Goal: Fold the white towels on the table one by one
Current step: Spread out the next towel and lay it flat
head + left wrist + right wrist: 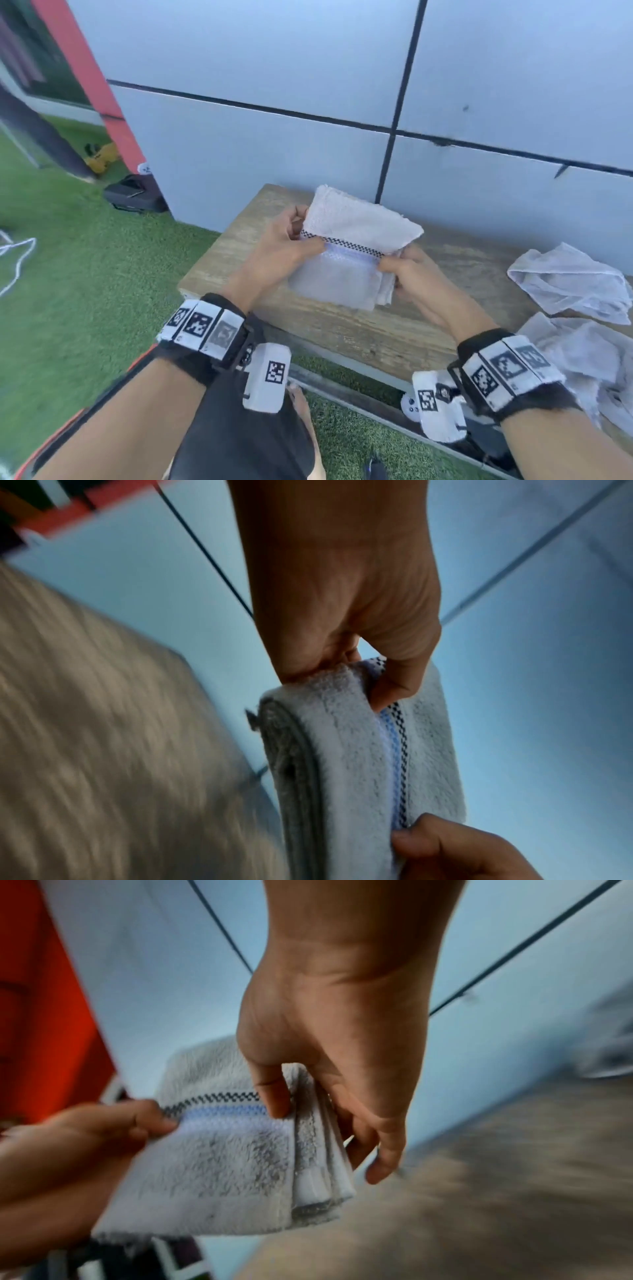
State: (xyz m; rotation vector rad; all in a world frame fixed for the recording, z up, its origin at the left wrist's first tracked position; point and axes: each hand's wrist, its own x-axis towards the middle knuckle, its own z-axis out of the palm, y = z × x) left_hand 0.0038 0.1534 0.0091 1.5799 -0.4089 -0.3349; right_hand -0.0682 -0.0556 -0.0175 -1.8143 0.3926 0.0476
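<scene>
- Holding the folded towel (356, 246) above the wooden table (342, 329), the left hand (277, 250) pinches its left end and the right hand (407, 270) pinches its right end, each near the checkered stripe (346, 243).
- The head view alone shows two more white towels, one crumpled towel (575, 284) at the far right of the table and one loose towel (582, 356) nearer the front edge, both well apart from the hands.
- It alone also shows the grey panel wall (274, 144) behind the table and the green turf (85, 267) on the ground.
- The left wrist view shows the thumb pressed on the stripe with the other fingers behind, and the stacked layers at the fold.
- The right wrist view shows the thumb on top and the fingers curled under the layered edges, and a pale blue band (226, 1111) beside the stripe, faint in the head view.
</scene>
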